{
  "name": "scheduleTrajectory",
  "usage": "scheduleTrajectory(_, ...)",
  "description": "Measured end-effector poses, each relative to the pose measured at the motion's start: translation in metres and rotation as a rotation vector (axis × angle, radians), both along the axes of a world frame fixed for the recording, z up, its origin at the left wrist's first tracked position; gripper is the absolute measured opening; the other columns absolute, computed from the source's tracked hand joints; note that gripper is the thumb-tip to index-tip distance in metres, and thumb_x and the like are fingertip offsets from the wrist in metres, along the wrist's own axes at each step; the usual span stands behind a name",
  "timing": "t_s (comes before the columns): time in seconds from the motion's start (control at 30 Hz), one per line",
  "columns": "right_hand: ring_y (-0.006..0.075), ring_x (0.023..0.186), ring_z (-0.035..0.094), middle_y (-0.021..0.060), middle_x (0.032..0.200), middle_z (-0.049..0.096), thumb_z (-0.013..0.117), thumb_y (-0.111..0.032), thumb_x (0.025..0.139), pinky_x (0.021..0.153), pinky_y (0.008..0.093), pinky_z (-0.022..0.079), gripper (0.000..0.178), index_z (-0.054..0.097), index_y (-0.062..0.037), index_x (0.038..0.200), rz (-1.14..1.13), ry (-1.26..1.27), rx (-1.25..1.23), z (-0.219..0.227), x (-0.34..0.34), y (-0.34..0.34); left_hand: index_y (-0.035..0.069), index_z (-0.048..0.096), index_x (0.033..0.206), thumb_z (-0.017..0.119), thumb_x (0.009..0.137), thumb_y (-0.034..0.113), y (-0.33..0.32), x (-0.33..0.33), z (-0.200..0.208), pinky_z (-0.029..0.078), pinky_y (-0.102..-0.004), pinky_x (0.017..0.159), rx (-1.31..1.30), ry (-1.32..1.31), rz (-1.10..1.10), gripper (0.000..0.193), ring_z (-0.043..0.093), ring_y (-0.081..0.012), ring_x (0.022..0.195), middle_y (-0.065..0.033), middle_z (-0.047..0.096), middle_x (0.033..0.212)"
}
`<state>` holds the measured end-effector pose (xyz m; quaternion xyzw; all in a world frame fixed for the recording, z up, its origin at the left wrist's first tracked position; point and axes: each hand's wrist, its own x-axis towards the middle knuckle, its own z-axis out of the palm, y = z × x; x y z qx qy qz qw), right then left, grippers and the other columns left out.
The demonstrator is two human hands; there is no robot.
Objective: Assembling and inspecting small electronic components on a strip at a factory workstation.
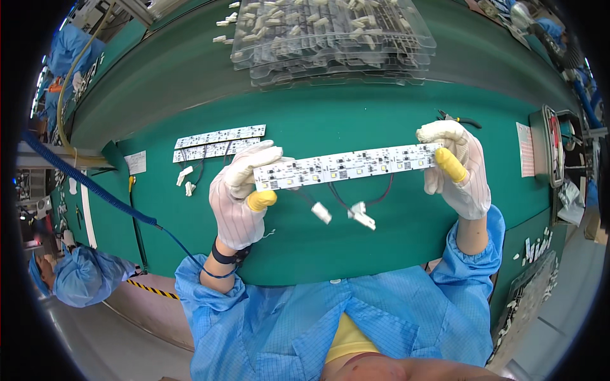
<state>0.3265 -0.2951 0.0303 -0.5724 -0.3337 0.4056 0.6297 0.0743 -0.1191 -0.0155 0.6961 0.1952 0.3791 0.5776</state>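
While both gloved hands pinch its ends, left hand [240, 197], right hand [459, 168], long white LED strip board [346, 165], dangling wired connectors [356, 214]

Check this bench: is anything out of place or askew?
A few small white parts lie loose on the green belt beside the stack of clear trays. Otherwise nothing stands out.

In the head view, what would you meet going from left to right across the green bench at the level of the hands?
Blue coiled cable → two white boards lying flat → left hand → long white board held up → right hand → white paper sheet.
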Motion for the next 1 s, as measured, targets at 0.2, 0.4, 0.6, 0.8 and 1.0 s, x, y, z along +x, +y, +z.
scheduleTrajectory(0.2,0.0052,0.049,0.050,0.0054,0.073,0.055,0.062,-0.019,0.087,0.041,0.0174,0.037,0.029,0.053,0.0032,0.104,0.011,0.035,-0.004,0.001,0.002,-0.002,-0.006,0.061,0.106,0.064,0.083,0.014,0.001,0.000,0.003,0.047,-0.0325,0.088,0.070,0.102,0.054,0.031,0.061,-0.0236,0.100,-0.0185,0.064,0.105)
scheduleTrajectory(0.4,0.0061,0.049,0.052,0.0067,0.077,0.057,0.064,-0.013,0.084,0.042,0.0170,0.040,0.027,0.054,0.0027,0.104,-0.025,-0.032,-0.006,0.003,0.000,-0.006,-0.007,0.055,0.113,0.065,0.085,0.018,0.009,-0.002,-0.008,0.047,-0.0341,0.088,0.230,0.007,0.011,0.038,0.062,-0.0237,0.095,-0.0197,0.063,0.105)
scheduleTrajectory(0.6,0.0075,0.047,0.055,0.0075,0.077,0.060,0.065,-0.013,0.084,0.040,0.0171,0.039,0.030,0.054,0.0043,0.106,0.015,-0.009,0.014,0.008,-0.002,-0.004,-0.005,0.055,0.113,0.060,0.087,0.011,0.001,0.007,0.001,0.044,-0.0378,0.092,-0.012,-0.048,0.021,0.031,0.063,-0.0245,0.090,-0.0201,0.065,0.098)
scheduleTrajectory(0.8,0.0092,0.048,0.056,0.0086,0.077,0.061,0.065,-0.013,0.083,0.040,0.0186,0.040,0.031,0.055,0.0040,0.107,0.081,-0.048,0.024,0.011,0.002,-0.008,-0.005,0.054,0.114,0.064,0.086,0.024,0.002,0.004,-0.004,0.044,-0.0372,0.091,0.054,0.010,0.086,0.042,0.063,-0.0251,0.092,-0.0209,0.064,0.100)
scheduleTrajectory(1.0,0.0106,0.051,0.058,0.0127,0.085,0.065,0.063,-0.028,0.086,0.043,0.0200,0.042,0.043,0.054,0.0036,0.113,0.176,-0.031,0.143,0.006,0.009,-0.009,-0.003,0.053,0.122,0.057,0.088,0.045,0.005,0.015,0.000,0.046,-0.0300,0.086,0.065,0.163,0.090,0.058,0.062,-0.0204,0.091,-0.0178,0.065,0.102)
